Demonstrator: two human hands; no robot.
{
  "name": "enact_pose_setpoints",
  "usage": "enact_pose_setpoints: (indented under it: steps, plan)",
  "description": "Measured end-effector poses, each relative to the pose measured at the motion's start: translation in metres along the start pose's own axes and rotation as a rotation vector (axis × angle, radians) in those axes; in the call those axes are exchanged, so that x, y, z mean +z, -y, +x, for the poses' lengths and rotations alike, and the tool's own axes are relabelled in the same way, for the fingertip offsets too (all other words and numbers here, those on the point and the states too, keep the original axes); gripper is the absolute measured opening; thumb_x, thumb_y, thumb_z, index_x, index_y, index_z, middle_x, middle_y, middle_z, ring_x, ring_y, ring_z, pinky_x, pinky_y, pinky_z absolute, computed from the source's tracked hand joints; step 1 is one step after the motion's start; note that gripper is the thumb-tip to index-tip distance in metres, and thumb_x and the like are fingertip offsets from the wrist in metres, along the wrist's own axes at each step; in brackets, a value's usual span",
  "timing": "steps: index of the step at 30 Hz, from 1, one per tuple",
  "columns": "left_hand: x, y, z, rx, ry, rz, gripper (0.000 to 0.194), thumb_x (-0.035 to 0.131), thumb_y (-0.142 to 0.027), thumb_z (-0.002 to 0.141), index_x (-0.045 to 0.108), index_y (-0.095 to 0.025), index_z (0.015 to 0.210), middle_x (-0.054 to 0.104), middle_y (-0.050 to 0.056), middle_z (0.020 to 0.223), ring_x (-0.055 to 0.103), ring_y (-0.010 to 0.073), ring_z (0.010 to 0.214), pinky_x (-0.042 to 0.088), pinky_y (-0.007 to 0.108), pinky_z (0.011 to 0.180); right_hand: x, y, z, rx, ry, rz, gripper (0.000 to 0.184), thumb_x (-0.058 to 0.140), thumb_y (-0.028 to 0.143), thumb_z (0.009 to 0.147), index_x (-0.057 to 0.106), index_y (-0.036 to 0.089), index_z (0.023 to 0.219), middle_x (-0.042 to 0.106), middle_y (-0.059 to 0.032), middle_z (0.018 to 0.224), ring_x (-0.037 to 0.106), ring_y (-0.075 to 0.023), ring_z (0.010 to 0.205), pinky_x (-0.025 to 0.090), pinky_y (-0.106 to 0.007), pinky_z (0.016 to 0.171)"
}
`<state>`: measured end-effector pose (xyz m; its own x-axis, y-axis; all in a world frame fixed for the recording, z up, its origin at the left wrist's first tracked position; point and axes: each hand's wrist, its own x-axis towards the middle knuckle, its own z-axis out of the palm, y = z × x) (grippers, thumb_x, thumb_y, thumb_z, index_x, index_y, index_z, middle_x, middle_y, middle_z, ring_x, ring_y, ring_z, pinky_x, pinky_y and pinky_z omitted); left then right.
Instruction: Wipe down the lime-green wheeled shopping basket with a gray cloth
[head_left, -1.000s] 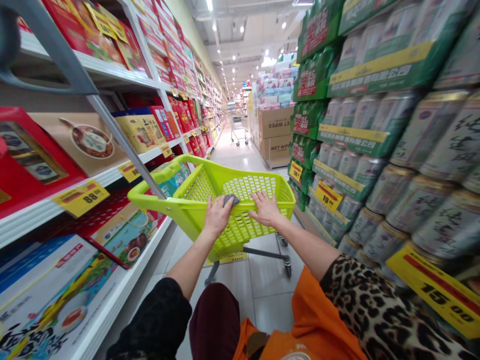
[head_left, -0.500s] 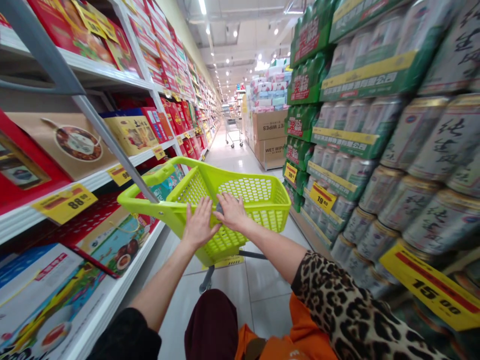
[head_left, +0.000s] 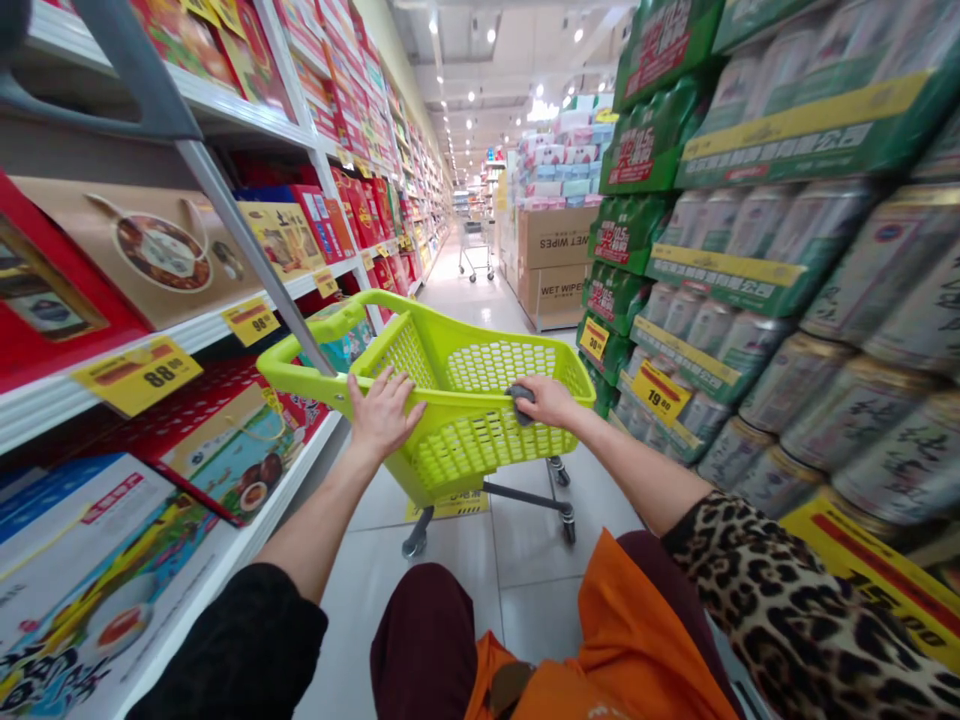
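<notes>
At lime cart (head_left: 480, 445) rim, left hand (head_left: 382, 412) splayed, right hand (head_left: 551, 400) on cloth (head_left: 520, 403)

One lime-green shopping cart (head_left: 480, 420) carries two hands, the left hand (head_left: 382, 412) and the right hand (head_left: 544, 400), with one grey cloth (head_left: 520, 402) under the right. Ahead of it stand one wire cart (head_left: 476, 250) and two wet-wipes cartons (head_left: 553, 265). Three yellow price tags (head_left: 137, 375) show left of it, and three more yellow price tags (head_left: 660, 392) right of it.

Bright, even light from small round white ceiling lamps (head_left: 541, 110), soft glare on pale glossy floor tiles (head_left: 480, 300), faint shadows, strong wide-angle bending along white metal shelves (head_left: 45, 425) and green-wrapped can stacks (head_left: 847, 330), softer corners
</notes>
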<state>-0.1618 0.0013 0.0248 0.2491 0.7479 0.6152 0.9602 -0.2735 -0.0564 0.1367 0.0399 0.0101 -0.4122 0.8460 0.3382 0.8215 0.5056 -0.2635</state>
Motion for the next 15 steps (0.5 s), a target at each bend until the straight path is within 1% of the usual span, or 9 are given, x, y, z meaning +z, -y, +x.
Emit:
enact_pose_setpoints:
  steps: [3, 6, 8, 10, 11, 13, 15]
  plan:
    - [0.003, 0.0, 0.007, -0.01, 0.022, -0.011, 0.036, 0.042, -0.042, 0.084, 0.058, -0.024, 0.11, 0.058, 0.009, 0.125, 0.04, 0.0274, 0.127, -0.006, 0.063, 0.106, -0.007, -0.031, -0.012, 0.135, -0.043, 0.02, 0.027, 0.052, 0.024, 0.078, 0.064, 0.02, 0.102, 0.066, -0.0054, 0.102, 0.058, -0.0195, 0.094, 0.041, -0.028, 0.081]
    - [0.005, -0.002, 0.014, -0.003, 0.044, -0.018, 0.035, 0.042, -0.041, 0.084, 0.058, -0.023, 0.111, 0.058, 0.01, 0.125, 0.041, 0.0277, 0.126, -0.006, 0.065, 0.105, -0.01, -0.054, -0.018, 0.275, -0.122, 0.01, 0.039, 0.052, 0.025, 0.079, 0.057, 0.013, 0.116, 0.064, -0.0127, 0.109, 0.058, -0.0227, 0.094, 0.04, -0.031, 0.08]
    - [0.007, -0.004, 0.017, -0.002, 0.048, -0.026, 0.035, 0.043, -0.04, 0.084, 0.058, -0.023, 0.11, 0.059, 0.011, 0.124, 0.042, 0.0279, 0.126, -0.007, 0.066, 0.104, -0.009, -0.061, -0.019, 0.402, -0.197, -0.013, 0.047, 0.049, 0.029, 0.081, 0.05, 0.009, 0.123, 0.062, -0.0178, 0.11, 0.059, -0.0249, 0.092, 0.041, -0.034, 0.077]
    - [0.008, -0.004, 0.019, -0.007, 0.048, -0.031, 0.034, 0.043, -0.039, 0.084, 0.058, -0.022, 0.109, 0.059, 0.011, 0.124, 0.042, 0.028, 0.125, -0.008, 0.066, 0.104, -0.005, -0.061, -0.019, 0.508, -0.252, -0.032, 0.044, 0.046, 0.033, 0.083, 0.053, 0.01, 0.119, 0.062, -0.0175, 0.106, 0.059, -0.0253, 0.089, 0.041, -0.035, 0.076]
    - [0.009, -0.004, 0.019, -0.007, 0.052, -0.03, 0.035, 0.043, -0.039, 0.084, 0.058, -0.022, 0.11, 0.059, 0.011, 0.124, 0.042, 0.0281, 0.125, -0.009, 0.066, 0.104, -0.002, -0.057, -0.019, 0.527, -0.261, -0.04, 0.039, 0.045, 0.034, 0.083, 0.056, 0.012, 0.113, 0.063, -0.0158, 0.103, 0.058, -0.0251, 0.09, 0.041, -0.034, 0.077]
    - [0.009, -0.004, 0.021, -0.006, 0.066, -0.02, 0.037, 0.042, -0.04, 0.084, 0.057, -0.022, 0.112, 0.058, 0.011, 0.124, 0.041, 0.0284, 0.126, -0.009, 0.067, 0.103, 0.005, -0.044, -0.018, 0.481, -0.262, -0.045, 0.033, 0.044, 0.033, 0.083, 0.06, 0.014, 0.105, 0.064, -0.0127, 0.1, 0.056, -0.0249, 0.094, 0.04, -0.035, 0.082]
    - [0.008, -0.002, 0.023, -0.001, 0.093, 0.001, 0.039, 0.041, -0.04, 0.084, 0.055, -0.022, 0.115, 0.057, 0.011, 0.126, 0.04, 0.0285, 0.127, -0.009, 0.068, 0.103, 0.013, -0.024, -0.016, 0.351, -0.252, -0.039, 0.033, 0.044, 0.032, 0.084, 0.059, 0.015, 0.108, 0.062, -0.0117, 0.105, 0.053, -0.0248, 0.099, 0.037, -0.035, 0.087]
